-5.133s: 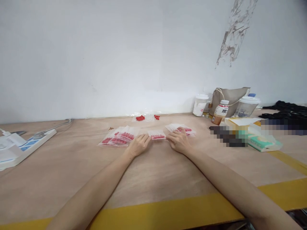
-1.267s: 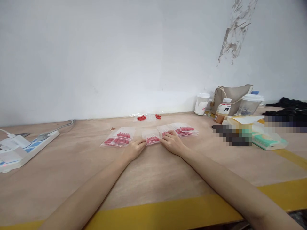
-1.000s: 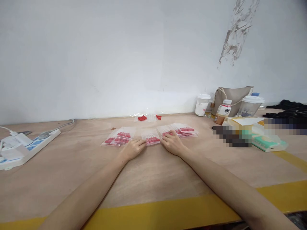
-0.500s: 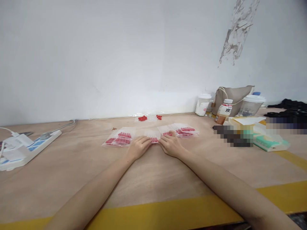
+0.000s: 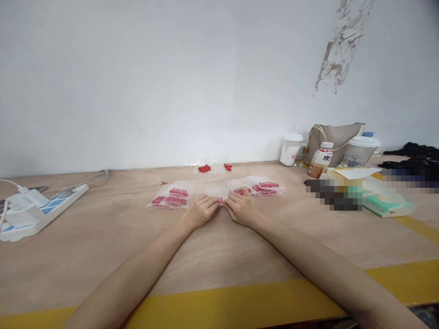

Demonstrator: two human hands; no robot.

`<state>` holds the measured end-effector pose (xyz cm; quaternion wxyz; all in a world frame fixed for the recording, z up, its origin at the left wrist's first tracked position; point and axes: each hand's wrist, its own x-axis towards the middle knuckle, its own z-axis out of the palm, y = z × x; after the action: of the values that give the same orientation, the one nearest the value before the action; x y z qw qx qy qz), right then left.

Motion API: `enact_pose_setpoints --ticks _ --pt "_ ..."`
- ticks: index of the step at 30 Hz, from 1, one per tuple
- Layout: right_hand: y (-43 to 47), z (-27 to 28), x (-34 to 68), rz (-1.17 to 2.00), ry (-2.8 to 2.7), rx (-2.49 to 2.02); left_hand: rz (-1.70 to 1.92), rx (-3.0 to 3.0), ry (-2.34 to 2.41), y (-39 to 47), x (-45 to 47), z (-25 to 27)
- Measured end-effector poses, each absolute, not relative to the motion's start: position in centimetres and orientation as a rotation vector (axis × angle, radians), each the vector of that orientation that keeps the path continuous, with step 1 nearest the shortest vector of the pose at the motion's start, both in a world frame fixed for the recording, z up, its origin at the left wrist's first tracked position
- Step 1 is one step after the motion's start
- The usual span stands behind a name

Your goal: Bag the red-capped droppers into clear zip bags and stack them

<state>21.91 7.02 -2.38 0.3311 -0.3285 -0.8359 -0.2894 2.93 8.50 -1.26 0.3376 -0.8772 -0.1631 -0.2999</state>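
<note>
Between my hands a small clear plastic bag (image 5: pixel 216 191) with red pieces in it lies flat on the table. My left hand (image 5: pixel 203 211) pinches its near left side, fingers bent. On the other side my right hand (image 5: pixel 242 208) has its fingers closed at the near right corner. Both hands cover most of the red pieces. Left of them is a pile of filled bags (image 5: pixel 171 196) with rows of red pieces. A second group of filled bags (image 5: pixel 264 186) lies beyond my right hand and partly behind its fingers.
Loose red pieces (image 5: pixel 204 168) lie on clear plastic by the wall. A white power strip (image 5: pixel 65 201) with chargers is at left. At right stand a paper cup (image 5: pixel 291 151), a drink bottle (image 5: pixel 321 160), a grey bag (image 5: pixel 334 137), a lidded plastic cup (image 5: pixel 360 151) and a tissue pack (image 5: pixel 387 203).
My hands have moved closer together over the near edge of the bag, hiding more of its red pieces. The bag piles stay where they were.
</note>
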Motion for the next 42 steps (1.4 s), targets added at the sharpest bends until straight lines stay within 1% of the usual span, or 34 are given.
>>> enact_pose_setpoints --ticks 6,11,19,23,32,37,39,42 --pt "7.2 -2.4 21.9 -0.844 -2.183 -0.804 -0.825 -2.301 -0.399 8.3 2.8 -1.0" --pt "7.2 -2.4 21.9 -0.799 -2.158 -0.831 -0.886 -2.248 -0.365 8.5 2.8 -1.2" --pt "7.3 -2.4 21.6 -0.883 -2.139 -0.737 -0.818 -2.267 -0.312 8.8 2.7 -1.4" --pt "7.4 -2.6 21.6 -0.861 -2.159 -0.769 -0.756 -2.279 -0.349 9.0 2.4 -1.6" --pt "7.4 -2.1 23.1 -0.639 -2.154 -0.92 -0.658 -2.267 -0.477 9.4 -0.8 -1.4" --pt "7.7 -2.3 23.3 -0.554 -2.141 -0.942 -0.602 -2.257 -0.572 9.1 -0.9 -1.1" --pt "7.7 -2.5 23.1 -0.447 -2.143 -0.937 -0.587 -2.288 -0.568 8.8 -0.7 -1.0" --pt "7.5 -2.9 22.8 -0.154 -2.132 -0.852 -0.566 -2.39 -0.515 8.3 -0.8 -0.7"
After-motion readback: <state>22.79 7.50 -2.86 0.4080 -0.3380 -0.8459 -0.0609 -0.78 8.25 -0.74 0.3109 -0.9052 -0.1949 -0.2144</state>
